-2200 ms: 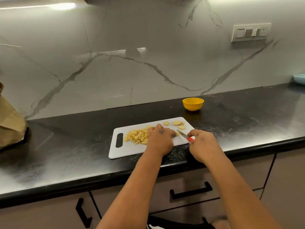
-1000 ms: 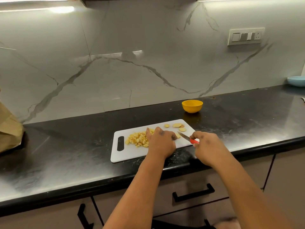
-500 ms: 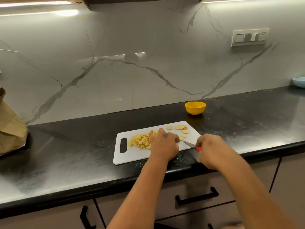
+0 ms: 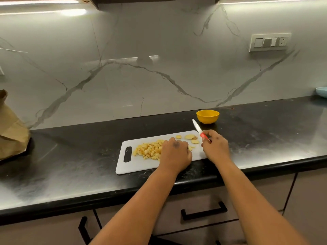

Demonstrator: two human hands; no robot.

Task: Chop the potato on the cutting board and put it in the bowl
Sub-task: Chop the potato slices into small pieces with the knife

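Your right hand (image 4: 215,146) has lifted the knife (image 4: 199,130) up off the board since a moment ago. Back then the blade lay low by your left hand; now it points up and away, toward the yellow bowl (image 4: 207,116). Your right fingers are curled tight round the red handle.

Your left hand (image 4: 176,152) sits on the white cutting board (image 4: 141,165) with its fingers bent down. Something small may be under them, but you cannot see it, so I cannot tell if it holds a piece.

The chopped potato (image 4: 149,151) lies in a pile just left of your left hand. A few round slices (image 4: 190,137) lie at the far right part of the board, between your two hands and a bit beyond them. Those slices look like the next thing to cut. They are nearer your knife hand, and the blade only has to come down and a little left to reach them.

The bowl is past the board's far right corner, near but not touching. It looks empty.

The board rests on a black counter (image 4: 70,165) with pale marks on it. A marble wall (image 4: 159,68) stands behind. A brown paper bag (image 4: 10,131) sits far left, and a blue dish (image 4: 322,91) peeks in far right.
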